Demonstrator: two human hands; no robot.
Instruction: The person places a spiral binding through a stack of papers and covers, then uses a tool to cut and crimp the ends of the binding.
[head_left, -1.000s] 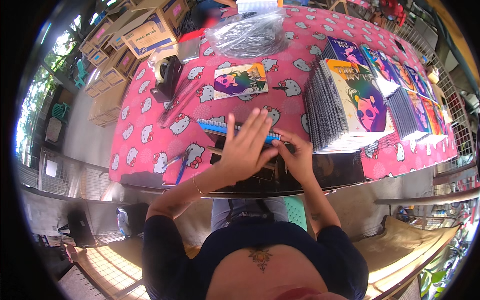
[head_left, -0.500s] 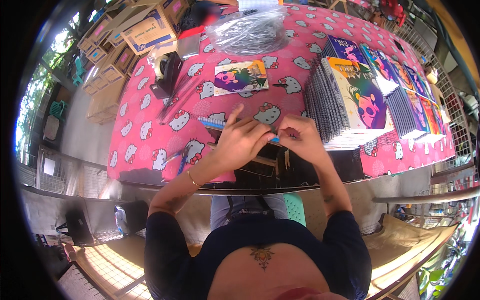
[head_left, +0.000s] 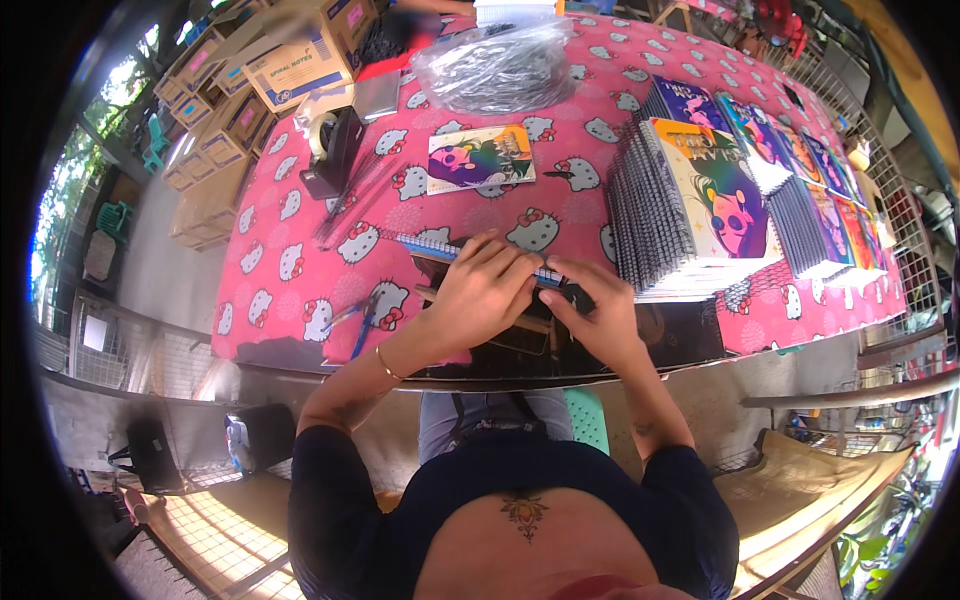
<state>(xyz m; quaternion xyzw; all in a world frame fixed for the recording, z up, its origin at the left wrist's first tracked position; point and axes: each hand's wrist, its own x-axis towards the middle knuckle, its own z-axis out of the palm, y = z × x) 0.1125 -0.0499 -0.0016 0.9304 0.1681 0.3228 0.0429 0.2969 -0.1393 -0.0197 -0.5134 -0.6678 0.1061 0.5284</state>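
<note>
A spiral notebook (head_left: 422, 245) with a blue edge and a wire coil lies tilted in front of me at the table's near side. My left hand (head_left: 484, 290) closes over its middle, fingers bent across the coiled edge, hiding much of it. At the right end of that edge, my right hand (head_left: 600, 308) has its index finger above and its thumb below, with the coil between them. Beneath both hands is a wooden frame (head_left: 530, 322), mostly covered.
Stacked spiral notebooks (head_left: 715, 190) stand at right. A colourful notebook (head_left: 482, 158) lies ahead, near a clear plastic bag (head_left: 495, 65) of dark coils. Left are a tape dispenser (head_left: 335, 155), loose coils (head_left: 360, 200) and blue-handled tools (head_left: 368, 322). Cardboard boxes (head_left: 300, 60) sit far left.
My right hand has opened from a tight pinch at the coil's end, its thumb now lower and apart from the index finger. My left hand stays over the notebook, its fingers slightly lower.
</note>
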